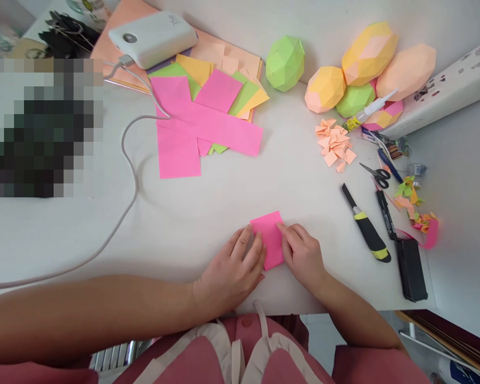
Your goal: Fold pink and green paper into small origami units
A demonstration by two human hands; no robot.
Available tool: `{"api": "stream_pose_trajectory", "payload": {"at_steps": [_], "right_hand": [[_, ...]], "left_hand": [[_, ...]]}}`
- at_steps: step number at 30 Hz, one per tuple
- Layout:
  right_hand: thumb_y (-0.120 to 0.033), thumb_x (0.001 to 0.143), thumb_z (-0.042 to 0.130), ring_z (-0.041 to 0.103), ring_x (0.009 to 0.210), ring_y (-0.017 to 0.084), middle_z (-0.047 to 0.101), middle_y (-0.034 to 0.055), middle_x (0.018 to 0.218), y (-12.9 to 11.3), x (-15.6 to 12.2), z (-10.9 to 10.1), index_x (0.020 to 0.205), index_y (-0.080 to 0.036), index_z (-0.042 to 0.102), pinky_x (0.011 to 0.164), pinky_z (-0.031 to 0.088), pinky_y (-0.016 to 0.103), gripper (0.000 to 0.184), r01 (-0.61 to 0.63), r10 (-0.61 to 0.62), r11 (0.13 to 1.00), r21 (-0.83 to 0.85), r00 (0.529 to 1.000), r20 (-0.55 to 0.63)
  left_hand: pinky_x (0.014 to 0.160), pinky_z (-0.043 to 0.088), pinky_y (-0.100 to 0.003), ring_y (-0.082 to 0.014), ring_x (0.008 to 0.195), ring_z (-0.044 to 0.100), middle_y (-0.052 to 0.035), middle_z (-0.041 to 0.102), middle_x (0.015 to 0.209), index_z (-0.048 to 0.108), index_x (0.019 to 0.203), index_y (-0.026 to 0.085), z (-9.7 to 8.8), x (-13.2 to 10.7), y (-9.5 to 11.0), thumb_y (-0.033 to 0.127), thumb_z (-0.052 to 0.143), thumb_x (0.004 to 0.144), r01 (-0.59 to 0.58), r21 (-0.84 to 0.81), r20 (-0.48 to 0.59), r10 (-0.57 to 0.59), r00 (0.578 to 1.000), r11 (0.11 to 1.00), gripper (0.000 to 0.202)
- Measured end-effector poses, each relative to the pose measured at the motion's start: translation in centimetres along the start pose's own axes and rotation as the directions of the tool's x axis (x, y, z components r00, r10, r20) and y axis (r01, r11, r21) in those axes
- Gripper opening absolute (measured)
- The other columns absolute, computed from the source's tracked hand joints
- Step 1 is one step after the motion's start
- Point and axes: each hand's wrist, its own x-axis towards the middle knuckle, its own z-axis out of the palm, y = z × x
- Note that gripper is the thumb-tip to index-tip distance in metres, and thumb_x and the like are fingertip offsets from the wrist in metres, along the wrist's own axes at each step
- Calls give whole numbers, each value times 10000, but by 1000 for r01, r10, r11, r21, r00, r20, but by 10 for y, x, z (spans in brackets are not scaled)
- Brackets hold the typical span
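Note:
A small pink sheet of folding paper [271,240] lies flat near the front edge of the white desk, slightly tilted. At its left side, my left hand [236,266] has bent fingers set on the edge, holding it against the desk. My right hand [302,250] is closed at the right edge, with the index fingertip pressed on the upper right part and the other fingers curled in. Its thumb is mostly hidden. Whether the paper has a fold under my fingers, I cannot tell.
Pink sheets [178,152] lie by a white power bank [154,40], whose cable [134,186] crosses the left side. Faceted paper shapes [285,63] and folded peach pieces [335,143] sit at the back. Rightward are a cutter knife [368,226] with blade out, scissors [378,174] and a black case [411,269].

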Motion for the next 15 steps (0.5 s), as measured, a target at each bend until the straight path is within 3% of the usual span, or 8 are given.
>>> {"api": "stream_pose_trajectory", "payload": {"at_steps": [15], "right_hand": [[-44, 874, 409, 527, 583, 102, 569, 23, 715, -1, 0, 1, 1075, -119, 645, 497, 416, 207, 319, -11, 11, 1000, -4, 1000, -5]], "left_hand": [[938, 467, -498, -411, 1163, 535, -209, 601, 1213, 624, 1164, 44, 0, 0, 1, 336, 471, 928, 1, 6, 15, -1, 1000, 1000, 406]]}}
